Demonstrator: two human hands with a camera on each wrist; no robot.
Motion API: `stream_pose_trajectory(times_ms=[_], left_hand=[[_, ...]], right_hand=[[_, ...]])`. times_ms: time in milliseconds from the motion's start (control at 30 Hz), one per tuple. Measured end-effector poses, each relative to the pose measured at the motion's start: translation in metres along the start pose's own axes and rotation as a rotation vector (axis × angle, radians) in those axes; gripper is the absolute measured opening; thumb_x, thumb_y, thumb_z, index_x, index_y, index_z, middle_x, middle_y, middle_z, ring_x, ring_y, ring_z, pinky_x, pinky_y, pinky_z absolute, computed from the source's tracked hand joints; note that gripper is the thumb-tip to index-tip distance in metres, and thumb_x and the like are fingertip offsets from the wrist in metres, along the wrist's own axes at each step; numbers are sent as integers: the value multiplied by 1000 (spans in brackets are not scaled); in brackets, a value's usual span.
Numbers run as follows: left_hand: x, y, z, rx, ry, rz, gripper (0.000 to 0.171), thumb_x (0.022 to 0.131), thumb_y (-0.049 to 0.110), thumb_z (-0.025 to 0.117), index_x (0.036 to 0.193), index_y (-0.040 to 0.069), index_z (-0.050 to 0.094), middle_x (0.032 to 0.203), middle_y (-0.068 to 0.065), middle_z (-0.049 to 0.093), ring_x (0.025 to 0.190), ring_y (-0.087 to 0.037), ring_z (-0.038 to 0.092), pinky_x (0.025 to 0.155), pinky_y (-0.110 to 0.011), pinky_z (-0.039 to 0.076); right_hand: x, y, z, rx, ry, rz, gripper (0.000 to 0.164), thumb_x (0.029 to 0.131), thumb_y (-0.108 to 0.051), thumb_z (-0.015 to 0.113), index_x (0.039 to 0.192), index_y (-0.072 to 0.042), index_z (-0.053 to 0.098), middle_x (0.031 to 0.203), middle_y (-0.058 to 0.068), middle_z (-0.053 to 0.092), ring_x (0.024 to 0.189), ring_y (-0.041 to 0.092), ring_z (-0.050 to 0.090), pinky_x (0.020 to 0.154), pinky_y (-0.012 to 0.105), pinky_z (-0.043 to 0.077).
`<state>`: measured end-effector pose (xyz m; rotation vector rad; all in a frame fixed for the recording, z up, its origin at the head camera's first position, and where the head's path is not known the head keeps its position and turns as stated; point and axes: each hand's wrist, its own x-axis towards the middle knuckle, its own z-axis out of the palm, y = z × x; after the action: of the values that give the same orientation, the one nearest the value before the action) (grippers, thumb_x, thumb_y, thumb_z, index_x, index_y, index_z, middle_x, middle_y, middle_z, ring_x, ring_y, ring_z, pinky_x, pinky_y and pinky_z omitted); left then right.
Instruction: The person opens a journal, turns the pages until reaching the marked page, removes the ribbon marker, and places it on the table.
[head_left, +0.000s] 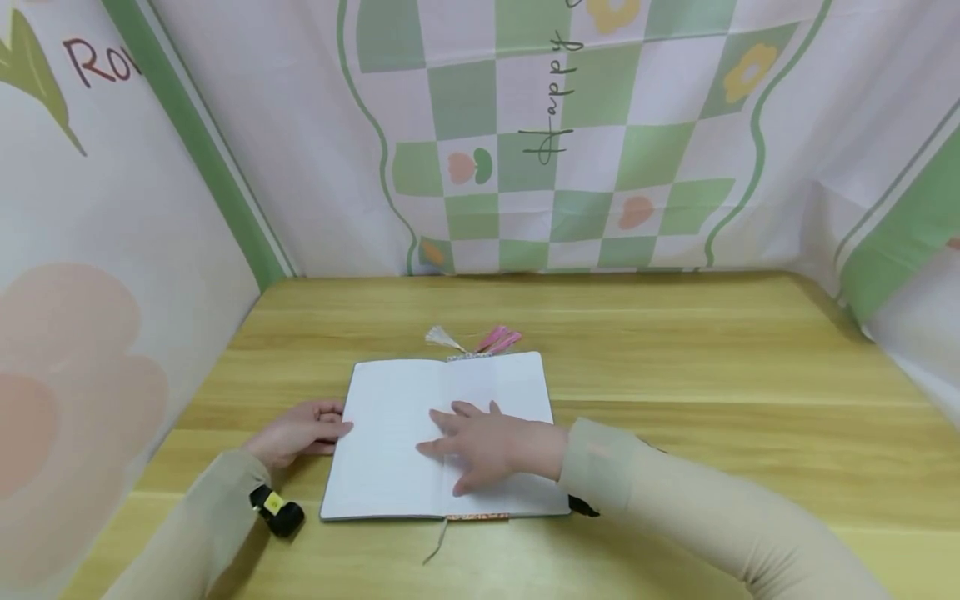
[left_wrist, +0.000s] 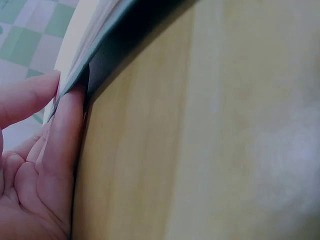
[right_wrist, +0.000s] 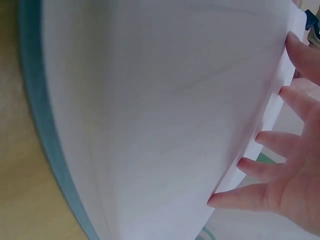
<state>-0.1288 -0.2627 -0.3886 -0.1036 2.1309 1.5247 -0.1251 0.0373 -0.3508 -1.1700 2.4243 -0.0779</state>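
A notebook [head_left: 382, 433] lies open on the wooden table, its two white pages facing up. At its left edge my left hand [head_left: 303, 429] pinches the page side, thumb on top and fingers beneath. The left wrist view shows a finger of that hand [left_wrist: 55, 155] tucked under the dark green cover [left_wrist: 95, 57]. With fingers spread, my right hand [head_left: 487, 450] rests on the right page beside the centre fold. In the right wrist view, the fingertips of the right hand [right_wrist: 290, 170] touch the white page [right_wrist: 165, 110] along the fold.
Beyond the notebook's top edge lie a white tassel [head_left: 444, 337] and a pink tassel [head_left: 498, 338]. A thin ribbon [head_left: 437, 543] hangs from the lower spine, beside a patterned orange strip [head_left: 477, 517]. Printed curtains [head_left: 525, 167] stand behind the table [head_left: 712, 358].
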Motion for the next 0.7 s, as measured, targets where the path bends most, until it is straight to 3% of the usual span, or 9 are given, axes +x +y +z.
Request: stream_pose_trajectory(times_ms=[367,700], left_hand=[[3,2,2,14,16,-1,45,91,9,62,128,-9,44,77,6,52,75,-6,54,68,-20,54],[1,1,4,19,36,-15,38,90,9,63,121,-7,46,75,5,51,73,-6,53,66,-20,53]], right_hand=[[-10,16,-4,51,-18,149,82,76,-48,75,145,-37,33,158,4,15,141,47,11,99,72,27],[-11,60,-4,42,84,149,82,75,-48,75,145,-25,38,157,9,18,142,42,14,107,70,12]])
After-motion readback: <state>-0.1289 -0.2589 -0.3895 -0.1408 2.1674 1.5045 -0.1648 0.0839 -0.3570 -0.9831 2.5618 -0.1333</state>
